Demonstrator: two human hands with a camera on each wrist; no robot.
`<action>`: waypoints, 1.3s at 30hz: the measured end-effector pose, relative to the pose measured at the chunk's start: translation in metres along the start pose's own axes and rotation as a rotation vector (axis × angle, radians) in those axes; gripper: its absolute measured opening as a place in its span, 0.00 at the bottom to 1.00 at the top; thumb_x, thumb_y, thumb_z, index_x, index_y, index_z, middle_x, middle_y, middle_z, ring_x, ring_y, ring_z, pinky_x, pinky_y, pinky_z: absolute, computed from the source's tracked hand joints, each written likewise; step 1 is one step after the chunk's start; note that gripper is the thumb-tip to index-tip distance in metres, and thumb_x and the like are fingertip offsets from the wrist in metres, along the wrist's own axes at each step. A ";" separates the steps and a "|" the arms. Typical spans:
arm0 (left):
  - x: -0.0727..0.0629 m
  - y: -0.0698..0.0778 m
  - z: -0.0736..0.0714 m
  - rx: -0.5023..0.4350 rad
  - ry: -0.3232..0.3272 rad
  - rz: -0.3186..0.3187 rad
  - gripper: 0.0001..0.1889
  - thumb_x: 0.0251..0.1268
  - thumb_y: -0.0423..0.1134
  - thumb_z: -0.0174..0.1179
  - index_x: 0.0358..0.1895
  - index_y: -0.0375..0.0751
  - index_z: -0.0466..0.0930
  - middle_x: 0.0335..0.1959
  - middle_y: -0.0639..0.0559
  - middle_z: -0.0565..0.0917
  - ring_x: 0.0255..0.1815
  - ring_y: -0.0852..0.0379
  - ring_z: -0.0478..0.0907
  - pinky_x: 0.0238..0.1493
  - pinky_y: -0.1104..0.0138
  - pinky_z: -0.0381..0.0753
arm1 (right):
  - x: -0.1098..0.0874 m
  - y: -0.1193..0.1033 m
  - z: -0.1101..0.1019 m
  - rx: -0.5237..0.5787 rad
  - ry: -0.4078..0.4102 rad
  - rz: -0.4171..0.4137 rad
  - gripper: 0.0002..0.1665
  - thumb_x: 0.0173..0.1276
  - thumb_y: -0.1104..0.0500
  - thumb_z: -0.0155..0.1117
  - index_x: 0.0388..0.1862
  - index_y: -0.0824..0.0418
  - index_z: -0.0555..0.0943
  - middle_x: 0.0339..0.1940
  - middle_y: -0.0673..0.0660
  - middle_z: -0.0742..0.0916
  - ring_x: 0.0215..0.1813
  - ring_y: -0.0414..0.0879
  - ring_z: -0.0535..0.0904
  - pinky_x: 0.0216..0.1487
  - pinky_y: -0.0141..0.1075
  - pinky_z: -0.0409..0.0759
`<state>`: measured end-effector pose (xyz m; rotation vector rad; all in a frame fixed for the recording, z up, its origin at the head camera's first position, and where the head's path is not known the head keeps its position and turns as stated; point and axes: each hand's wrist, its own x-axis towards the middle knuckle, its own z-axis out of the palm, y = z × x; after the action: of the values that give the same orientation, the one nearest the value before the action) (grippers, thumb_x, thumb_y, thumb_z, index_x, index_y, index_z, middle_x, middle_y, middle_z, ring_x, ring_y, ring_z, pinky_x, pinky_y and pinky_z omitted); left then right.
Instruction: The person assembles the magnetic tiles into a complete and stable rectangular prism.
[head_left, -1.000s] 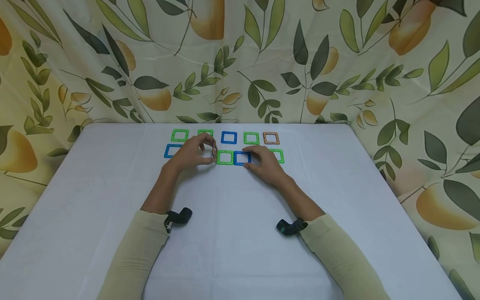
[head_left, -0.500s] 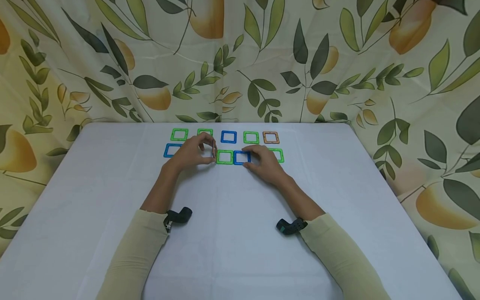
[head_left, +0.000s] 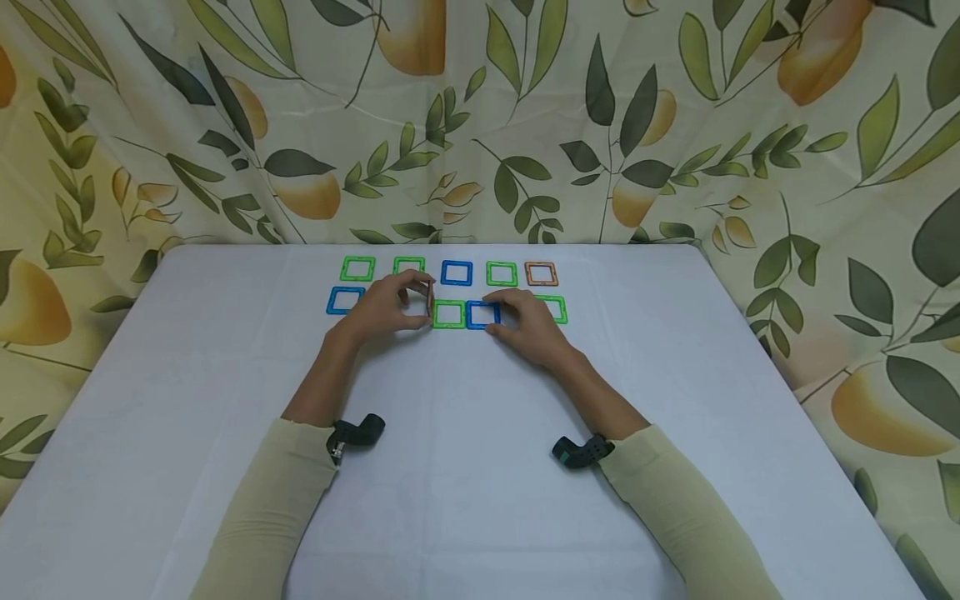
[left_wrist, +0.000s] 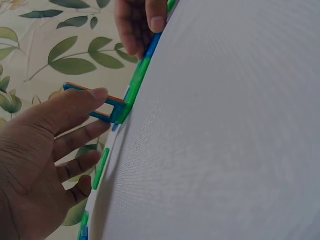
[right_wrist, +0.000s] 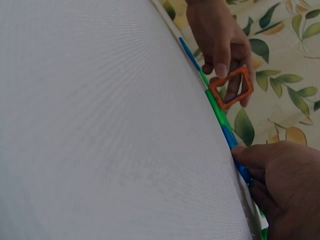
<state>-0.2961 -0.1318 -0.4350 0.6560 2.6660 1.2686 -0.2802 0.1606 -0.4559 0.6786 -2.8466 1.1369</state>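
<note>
My left hand (head_left: pixel 381 307) pinches a rectangular frame-shaped magnetic tile by its edges and stands it upright. In the right wrist view this magnetic tile (right_wrist: pixel 239 100) looks orange; in the left wrist view its near face is blue with an orange edge, and I cannot tell whether two are stacked. Its lower edge meets the left end of a flat green tile (head_left: pixel 449 326). Joined to the green tile's right side lies a blue tile (head_left: pixel 469 315). My right hand (head_left: pixel 528 325) grips that blue tile between thumb and fingers, covering its right edge.
Behind the hands runs a row of separate tiles: green (head_left: pixel 357 277), a partly hidden green, blue (head_left: pixel 457 283), green (head_left: pixel 502 284) and orange (head_left: pixel 541 284). A blue tile (head_left: pixel 331 301) lies by the left hand, a green one (head_left: pixel 562 310) beyond the right. White cloth covers the table (head_left: pixel 465 467).
The upright tile in my left hand has tipped slightly, its top edge shifting a little to the right. The right hand and the flat tiles stay in place.
</note>
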 end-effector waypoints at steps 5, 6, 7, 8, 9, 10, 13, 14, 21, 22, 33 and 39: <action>0.001 -0.002 0.002 0.003 -0.004 0.009 0.31 0.59 0.34 0.76 0.67 0.36 0.79 0.59 0.45 0.84 0.51 0.45 0.76 0.52 0.55 0.77 | -0.001 -0.001 -0.001 0.007 -0.006 0.012 0.26 0.71 0.60 0.75 0.67 0.58 0.82 0.69 0.57 0.82 0.75 0.55 0.71 0.75 0.49 0.66; 0.000 -0.003 0.003 0.003 -0.003 0.007 0.31 0.59 0.34 0.77 0.67 0.37 0.79 0.60 0.45 0.83 0.51 0.45 0.76 0.52 0.55 0.77 | -0.001 -0.001 -0.001 0.008 -0.007 0.014 0.26 0.71 0.60 0.75 0.67 0.58 0.82 0.69 0.57 0.82 0.75 0.54 0.70 0.75 0.48 0.66; 0.000 -0.003 0.003 0.000 -0.002 0.003 0.32 0.59 0.34 0.77 0.67 0.37 0.78 0.60 0.45 0.83 0.52 0.45 0.76 0.53 0.55 0.77 | -0.001 -0.001 -0.001 0.009 -0.008 0.016 0.27 0.71 0.60 0.75 0.67 0.58 0.82 0.69 0.57 0.82 0.75 0.54 0.70 0.75 0.48 0.66; 0.000 -0.003 0.003 -0.003 0.000 -0.002 0.32 0.58 0.34 0.77 0.67 0.37 0.78 0.60 0.45 0.83 0.52 0.45 0.76 0.53 0.55 0.77 | -0.001 -0.001 -0.001 0.009 -0.009 0.017 0.27 0.71 0.60 0.75 0.67 0.58 0.82 0.69 0.57 0.82 0.75 0.54 0.71 0.75 0.48 0.66; 0.000 -0.004 0.004 -0.004 0.002 -0.007 0.32 0.58 0.33 0.77 0.67 0.37 0.78 0.60 0.45 0.83 0.52 0.44 0.76 0.53 0.55 0.77 | -0.001 -0.001 -0.001 0.008 -0.009 0.017 0.27 0.71 0.59 0.75 0.67 0.58 0.82 0.69 0.57 0.82 0.75 0.54 0.71 0.75 0.48 0.66; -0.001 -0.004 0.004 -0.006 0.005 -0.014 0.33 0.57 0.33 0.78 0.68 0.38 0.77 0.60 0.45 0.82 0.52 0.44 0.76 0.53 0.55 0.77 | -0.001 -0.001 -0.001 0.007 -0.009 0.017 0.27 0.71 0.59 0.75 0.67 0.58 0.82 0.69 0.57 0.82 0.75 0.54 0.71 0.75 0.48 0.66; -0.001 -0.006 0.007 -0.008 0.015 -0.028 0.35 0.55 0.32 0.79 0.68 0.40 0.77 0.60 0.46 0.82 0.53 0.44 0.75 0.53 0.54 0.76 | -0.001 -0.001 -0.001 0.004 -0.009 0.016 0.27 0.71 0.59 0.75 0.68 0.58 0.82 0.69 0.56 0.82 0.74 0.53 0.71 0.75 0.47 0.66; -0.001 -0.007 0.008 -0.010 0.021 -0.030 0.36 0.54 0.32 0.80 0.68 0.40 0.77 0.60 0.46 0.82 0.53 0.44 0.75 0.54 0.53 0.76 | -0.001 -0.002 -0.001 0.006 -0.009 0.016 0.27 0.71 0.59 0.75 0.68 0.58 0.82 0.69 0.56 0.82 0.75 0.53 0.71 0.75 0.47 0.66; 0.001 -0.009 0.016 -0.019 0.065 -0.050 0.36 0.52 0.31 0.82 0.66 0.43 0.77 0.61 0.47 0.83 0.54 0.46 0.75 0.58 0.53 0.75 | -0.002 -0.003 -0.002 0.013 -0.012 0.019 0.27 0.71 0.59 0.75 0.68 0.58 0.82 0.70 0.56 0.82 0.76 0.54 0.70 0.75 0.47 0.66; 0.001 -0.009 0.017 -0.018 0.072 -0.051 0.37 0.52 0.31 0.82 0.66 0.43 0.76 0.61 0.47 0.83 0.54 0.46 0.75 0.58 0.54 0.75 | -0.002 -0.003 -0.002 0.012 -0.011 0.019 0.27 0.71 0.60 0.75 0.68 0.58 0.82 0.70 0.56 0.82 0.76 0.54 0.70 0.75 0.47 0.66; 0.003 -0.012 0.020 -0.004 0.091 -0.025 0.38 0.52 0.33 0.82 0.68 0.44 0.76 0.62 0.47 0.84 0.52 0.47 0.74 0.54 0.55 0.74 | -0.001 -0.002 -0.002 0.005 -0.004 0.022 0.27 0.71 0.59 0.75 0.67 0.58 0.82 0.69 0.57 0.82 0.74 0.53 0.71 0.74 0.47 0.67; 0.003 -0.014 0.022 -0.012 0.098 -0.030 0.38 0.53 0.34 0.82 0.69 0.44 0.75 0.61 0.48 0.84 0.51 0.48 0.74 0.54 0.55 0.74 | -0.001 -0.002 -0.002 0.018 -0.005 0.032 0.27 0.70 0.60 0.76 0.67 0.58 0.82 0.69 0.57 0.82 0.74 0.54 0.71 0.75 0.48 0.67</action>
<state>-0.2973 -0.1231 -0.4594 0.5639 2.7320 1.3410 -0.2785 0.1605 -0.4532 0.6397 -2.8652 1.1685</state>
